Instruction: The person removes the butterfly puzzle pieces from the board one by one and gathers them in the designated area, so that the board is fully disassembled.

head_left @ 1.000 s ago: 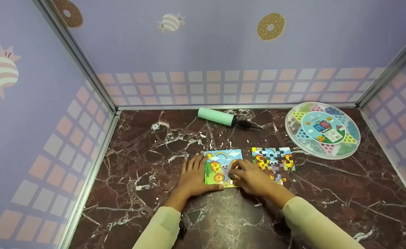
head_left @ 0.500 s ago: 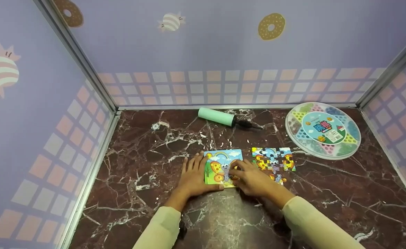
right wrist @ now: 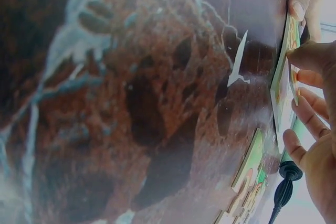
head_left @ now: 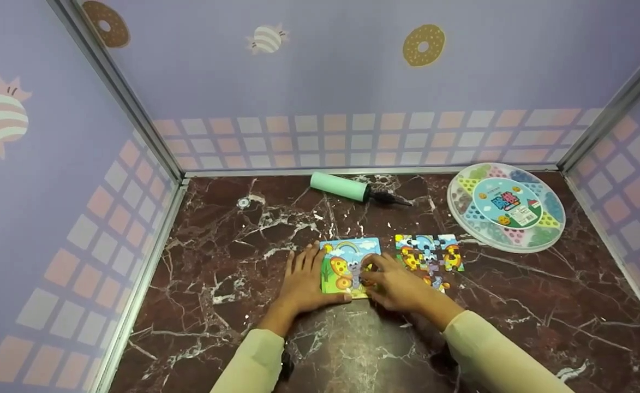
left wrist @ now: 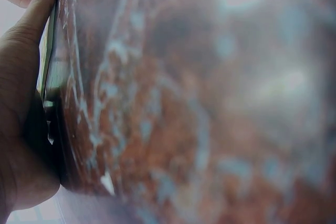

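Note:
A colourful cartoon jigsaw board (head_left: 347, 254) lies on the dark marbled tabletop. My left hand (head_left: 303, 281) rests at its left side, fingers spread along that edge and the thumb lying straight at the near edge. Over the board's right part, my right hand (head_left: 399, 284) pinches a puzzle piece (right wrist: 294, 80) between thumb and fingers. From the right wrist view, the piece is tilted close against the board (right wrist: 278, 85). That hand covers the board's lower right in the head view. Just right of it lies a group of puzzle pieces (head_left: 429, 254), partly behind the hand.
A mint-green hand pump (head_left: 339, 186) with a black nozzle lies farther back. Back right is a round, clear-lidded game box (head_left: 508, 207). One small round disc (head_left: 243, 202) sits back left. Patterned partition walls (head_left: 320, 82) enclose the table's back and sides.
The head view has shifted very slightly. Both hands keep nearly the same place, and the right hand still pinches the puzzle piece over the board.

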{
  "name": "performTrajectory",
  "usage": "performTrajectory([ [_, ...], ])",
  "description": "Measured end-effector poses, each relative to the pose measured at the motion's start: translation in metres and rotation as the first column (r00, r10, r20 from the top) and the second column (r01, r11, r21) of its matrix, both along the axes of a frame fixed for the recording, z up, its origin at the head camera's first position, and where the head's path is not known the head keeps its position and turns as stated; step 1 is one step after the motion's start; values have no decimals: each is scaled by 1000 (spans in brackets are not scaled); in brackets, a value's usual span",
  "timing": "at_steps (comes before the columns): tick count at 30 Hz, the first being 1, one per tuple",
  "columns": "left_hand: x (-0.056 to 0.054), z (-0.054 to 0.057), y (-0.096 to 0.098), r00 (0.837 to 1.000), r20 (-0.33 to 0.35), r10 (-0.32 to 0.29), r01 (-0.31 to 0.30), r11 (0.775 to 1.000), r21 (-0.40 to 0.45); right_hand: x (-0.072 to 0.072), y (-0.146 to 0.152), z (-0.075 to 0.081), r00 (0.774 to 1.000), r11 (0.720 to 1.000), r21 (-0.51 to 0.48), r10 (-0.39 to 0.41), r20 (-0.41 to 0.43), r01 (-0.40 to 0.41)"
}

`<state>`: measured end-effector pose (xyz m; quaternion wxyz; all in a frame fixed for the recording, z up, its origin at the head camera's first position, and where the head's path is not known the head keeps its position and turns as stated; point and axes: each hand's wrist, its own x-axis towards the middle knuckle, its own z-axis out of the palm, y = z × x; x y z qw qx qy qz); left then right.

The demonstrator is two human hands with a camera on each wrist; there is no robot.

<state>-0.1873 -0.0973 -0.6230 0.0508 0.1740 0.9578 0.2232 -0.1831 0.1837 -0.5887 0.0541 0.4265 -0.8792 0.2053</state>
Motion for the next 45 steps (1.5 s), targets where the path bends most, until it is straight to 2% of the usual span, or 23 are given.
performTrajectory([
  [9,1,-1,0,1000,-3,3,-3,1000,-13,-1,1,-2,1000,998,-59,25,12,-24],
  [21,0,-1,0,1000,12,10,-10,1000,-9,-2,3,-2,994,999,-30,29,-107,-33],
  [32,-1,-4,0,1000,-7,8,-8,1000,3,-1,8,2,996,1000,-8,4,-89,-5],
  [38,0,-1,0,1000,-13,4,-3,1000,7,0,14,2,995,1000,-8,-16,-97,15],
  [45,2,4,1,1000,3,5,-5,1000,-19,-2,22,-1,987,999,-49,-5,-163,-3],
])
